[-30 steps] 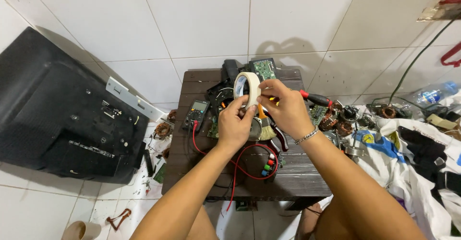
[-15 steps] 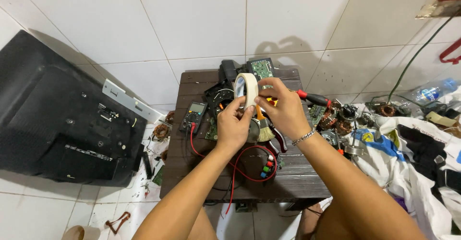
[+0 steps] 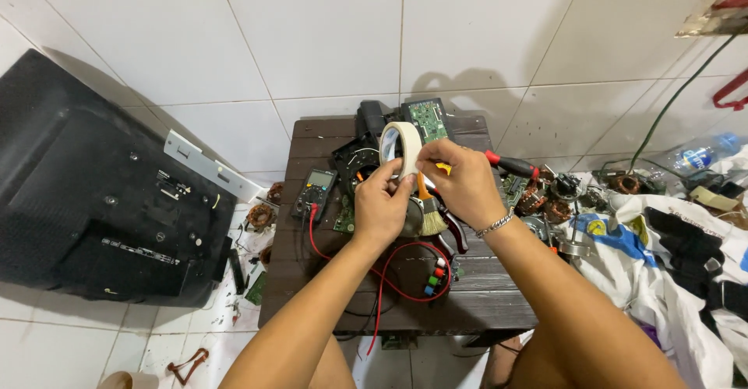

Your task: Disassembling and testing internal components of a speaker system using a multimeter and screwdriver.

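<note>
While the left hand (image 3: pixel 382 202) grips the tape roll (image 3: pixel 400 149) upright above the wooden table (image 3: pixel 483 303), the right hand (image 3: pixel 460 183) pinches its edge, likely steadying the roll to find the tape's end.

Bright, even light, probably from above and behind; soft shadow on the tiles (image 3: pixel 327 38) beyond the fingers (image 3: pixel 436 151). Mild glare on the white tiles. Sharp focus at the tape (image 3: pixel 399 141) between the fingers; no motion blur. Wide-angle bowing of tile lines toward the edges, well away from the fingers.
</note>
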